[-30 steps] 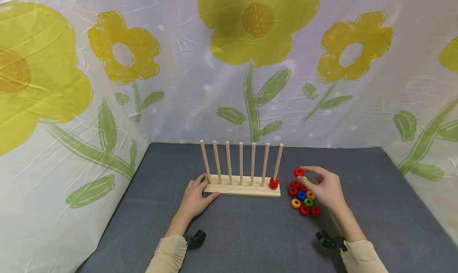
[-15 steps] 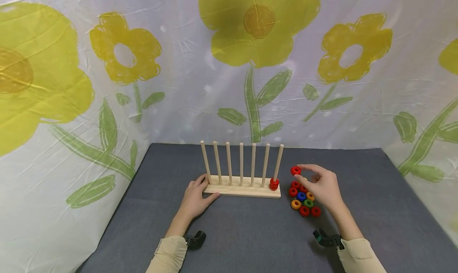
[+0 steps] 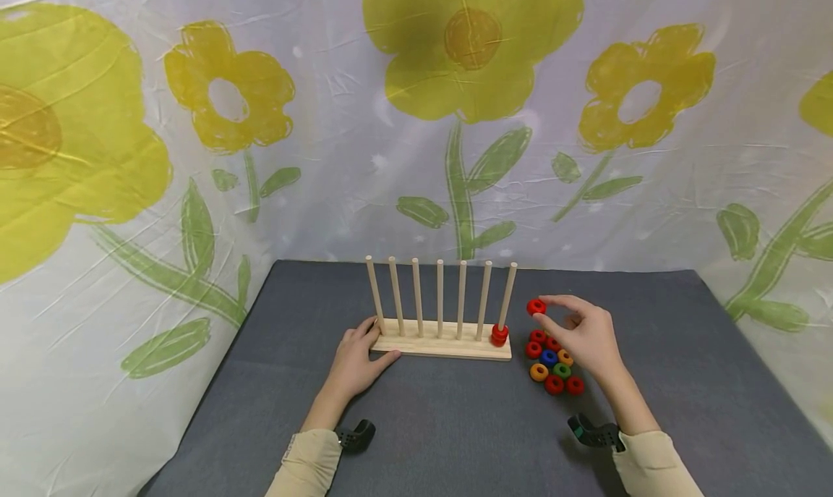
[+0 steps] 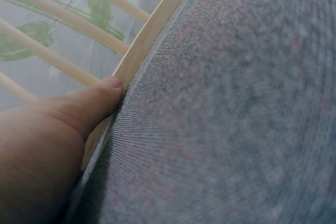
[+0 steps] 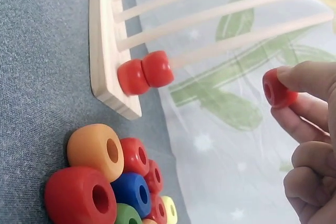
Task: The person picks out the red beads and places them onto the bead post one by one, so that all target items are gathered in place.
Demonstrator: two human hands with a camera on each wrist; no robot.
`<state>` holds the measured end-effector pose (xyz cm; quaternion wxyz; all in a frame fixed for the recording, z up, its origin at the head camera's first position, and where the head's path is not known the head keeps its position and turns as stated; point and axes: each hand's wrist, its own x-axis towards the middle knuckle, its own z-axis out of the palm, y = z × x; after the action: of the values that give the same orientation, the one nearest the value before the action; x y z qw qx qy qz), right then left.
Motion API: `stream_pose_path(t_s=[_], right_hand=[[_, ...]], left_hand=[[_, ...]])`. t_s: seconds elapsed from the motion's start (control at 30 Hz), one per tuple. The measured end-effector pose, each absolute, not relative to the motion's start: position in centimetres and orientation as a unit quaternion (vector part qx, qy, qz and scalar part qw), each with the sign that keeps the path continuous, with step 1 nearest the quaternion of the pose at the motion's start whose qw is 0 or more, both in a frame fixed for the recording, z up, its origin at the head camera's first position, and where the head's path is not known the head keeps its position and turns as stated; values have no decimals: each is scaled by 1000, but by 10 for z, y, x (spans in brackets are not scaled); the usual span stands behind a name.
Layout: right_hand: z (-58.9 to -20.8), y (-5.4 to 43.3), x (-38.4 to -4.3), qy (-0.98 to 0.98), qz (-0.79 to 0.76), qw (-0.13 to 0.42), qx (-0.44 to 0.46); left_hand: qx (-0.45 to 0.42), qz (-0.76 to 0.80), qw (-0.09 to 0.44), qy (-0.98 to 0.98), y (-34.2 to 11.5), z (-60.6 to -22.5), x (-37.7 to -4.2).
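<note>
Between thumb and fingertips my right hand (image 3: pixel 588 334) pinches a red bead (image 3: pixel 536 307), raised above the loose beads; in the right wrist view the hole of that red bead (image 5: pixel 279 88) shows. To its left stands a wooden peg rack (image 3: pixel 442 345) with a row of upright pegs. Two red beads (image 5: pixel 145 72) are stacked at the foot of its rightmost peg. My left hand (image 3: pixel 354 359) grips the left end of the rack's base, the thumb lying along the front edge (image 4: pixel 105 95) and the fingers at the end.
Right of the rack, loose beads in red, orange, blue (image 3: pixel 549 357), green (image 3: pixel 562 370) and yellow (image 5: pixel 169 209) lie in a cluster on the dark grey tablecloth (image 3: pixel 455 425). A flowered curtain (image 3: pixel 338 157) hangs behind the table.
My right hand has lifted the red bead slightly and carried it a little left, towards the rack. The left hand and the rack have stayed in place.
</note>
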<state>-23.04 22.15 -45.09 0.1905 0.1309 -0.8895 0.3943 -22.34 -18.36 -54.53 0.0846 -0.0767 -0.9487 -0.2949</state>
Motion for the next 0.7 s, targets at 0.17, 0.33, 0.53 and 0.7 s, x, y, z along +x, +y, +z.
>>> stream_pose_path(t_s=[0.17, 0.33, 0.53, 0.7], right_hand=[[-449, 220, -231, -889, 391, 197, 134], [-445, 218, -230, -888, 389, 206, 135], [-440, 216, -229, -884, 392, 212, 142], [-435, 214, -228, -877, 398, 219, 154]], left_hand=[[-76, -294, 81, -949, -184, -545, -224], [-76, -294, 80, -949, -184, -545, -224], [-80, -293, 84, -949, -183, -545, -224], [-79, -297, 84, -948, -184, -545, -224]])
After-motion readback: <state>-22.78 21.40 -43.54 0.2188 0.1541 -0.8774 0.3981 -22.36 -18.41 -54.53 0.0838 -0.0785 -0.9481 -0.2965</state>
